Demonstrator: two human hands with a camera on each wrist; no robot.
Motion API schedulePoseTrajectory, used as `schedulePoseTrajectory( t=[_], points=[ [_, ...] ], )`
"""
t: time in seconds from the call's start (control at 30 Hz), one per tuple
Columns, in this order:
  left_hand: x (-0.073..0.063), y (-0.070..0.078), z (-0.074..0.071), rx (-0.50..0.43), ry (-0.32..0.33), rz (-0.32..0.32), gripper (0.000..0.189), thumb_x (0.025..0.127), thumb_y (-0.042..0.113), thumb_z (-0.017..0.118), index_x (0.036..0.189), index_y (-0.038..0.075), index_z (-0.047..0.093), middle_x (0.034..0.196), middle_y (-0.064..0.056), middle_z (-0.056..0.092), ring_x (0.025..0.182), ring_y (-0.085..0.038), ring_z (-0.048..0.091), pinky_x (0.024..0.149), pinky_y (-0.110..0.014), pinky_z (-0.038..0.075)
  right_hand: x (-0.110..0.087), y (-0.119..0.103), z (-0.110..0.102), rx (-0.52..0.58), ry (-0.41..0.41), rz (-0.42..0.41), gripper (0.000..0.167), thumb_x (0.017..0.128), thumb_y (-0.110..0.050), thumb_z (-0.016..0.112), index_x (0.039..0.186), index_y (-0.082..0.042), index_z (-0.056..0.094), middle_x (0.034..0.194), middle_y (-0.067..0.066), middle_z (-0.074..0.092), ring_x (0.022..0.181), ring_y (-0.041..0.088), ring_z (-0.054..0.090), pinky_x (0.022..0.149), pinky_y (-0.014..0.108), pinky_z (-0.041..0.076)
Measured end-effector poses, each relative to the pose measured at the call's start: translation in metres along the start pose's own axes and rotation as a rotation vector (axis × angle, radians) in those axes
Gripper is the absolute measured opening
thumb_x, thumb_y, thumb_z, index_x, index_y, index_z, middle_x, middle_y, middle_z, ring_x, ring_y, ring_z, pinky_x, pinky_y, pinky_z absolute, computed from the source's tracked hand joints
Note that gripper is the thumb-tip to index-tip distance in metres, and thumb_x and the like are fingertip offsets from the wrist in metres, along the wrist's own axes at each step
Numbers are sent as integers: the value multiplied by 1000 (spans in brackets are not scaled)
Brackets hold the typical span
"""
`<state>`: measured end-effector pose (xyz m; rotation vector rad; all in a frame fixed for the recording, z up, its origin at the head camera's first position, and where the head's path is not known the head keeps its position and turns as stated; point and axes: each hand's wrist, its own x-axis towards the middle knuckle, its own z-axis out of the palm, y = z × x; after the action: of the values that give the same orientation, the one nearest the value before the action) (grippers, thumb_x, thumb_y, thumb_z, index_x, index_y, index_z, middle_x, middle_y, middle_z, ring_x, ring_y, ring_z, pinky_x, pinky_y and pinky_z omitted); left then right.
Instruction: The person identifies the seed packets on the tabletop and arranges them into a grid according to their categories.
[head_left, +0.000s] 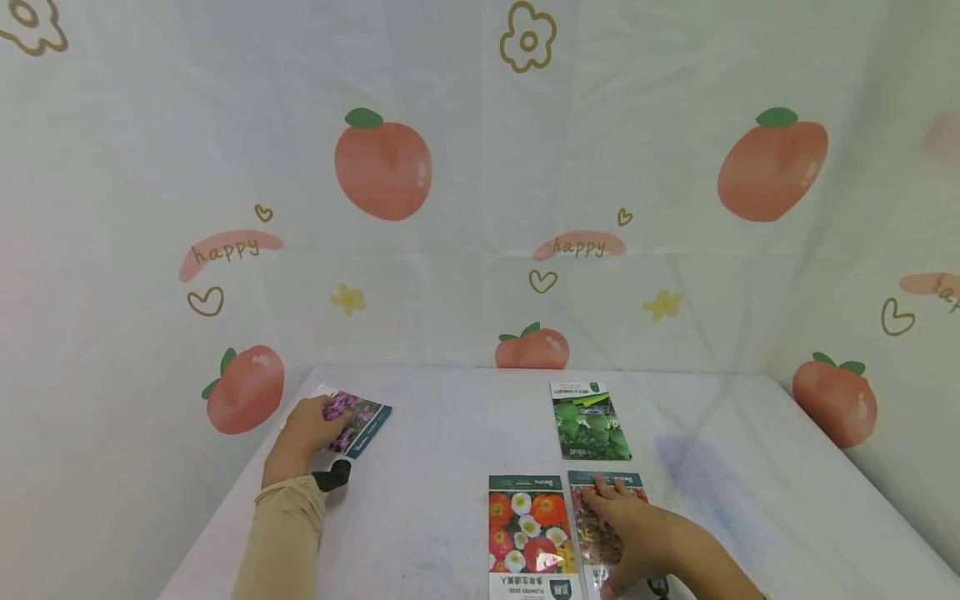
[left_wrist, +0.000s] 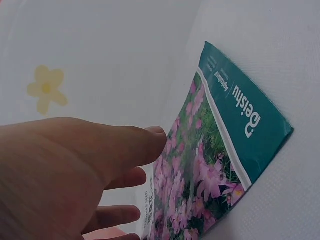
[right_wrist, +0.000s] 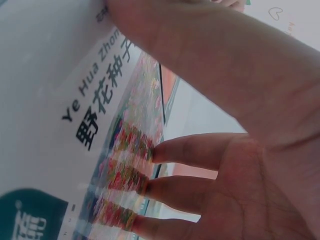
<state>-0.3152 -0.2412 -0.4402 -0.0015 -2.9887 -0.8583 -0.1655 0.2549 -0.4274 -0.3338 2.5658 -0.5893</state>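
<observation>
At the far left of the table, my left hand (head_left: 313, 427) rests on a seed packet with pink-purple flowers (head_left: 358, 421). In the left wrist view its thumb (left_wrist: 145, 142) overlaps the packet's picture, and the other fingers lie spread near the white end. Toward the front right, my right hand (head_left: 637, 533) touches a wildflower seed packet (head_left: 592, 533) with spread fingers. The right wrist view shows straight fingertips (right_wrist: 145, 187) on its red flower picture and the thumb at the white lettered end. Close beside it lies a poppy seed packet (head_left: 528, 533).
Behind the right hand lies a packet with green round vegetables (head_left: 592, 425). The white table (head_left: 435, 467) meets a hanging white cloth (head_left: 465, 292) printed with peaches at its back and sides. A faint purple stain (head_left: 705, 483) marks the right side.
</observation>
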Motion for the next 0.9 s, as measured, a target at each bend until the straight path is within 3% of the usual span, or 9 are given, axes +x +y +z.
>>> schedulePoseTrajectory(
  t=[0.5,0.9],
  points=[
    [1,-1,5,27,-35,-27,65,100,27,65,143,-19,50,143,-43,53,131,-56,55,113,-67,45,-2,0,-2,8,-18,-5,118,67,-36,101,164,-8,40,174,22,26,160,56,13,116,81,29],
    [3,-2,9,55,-34,-19,60,98,26,69,139,-15,55,137,-41,59,120,-52,62,106,-66,50,-2,0,-2,11,-13,-11,117,67,-35,101,164,-8,40,174,23,25,160,56,14,116,80,30]
  ],
)
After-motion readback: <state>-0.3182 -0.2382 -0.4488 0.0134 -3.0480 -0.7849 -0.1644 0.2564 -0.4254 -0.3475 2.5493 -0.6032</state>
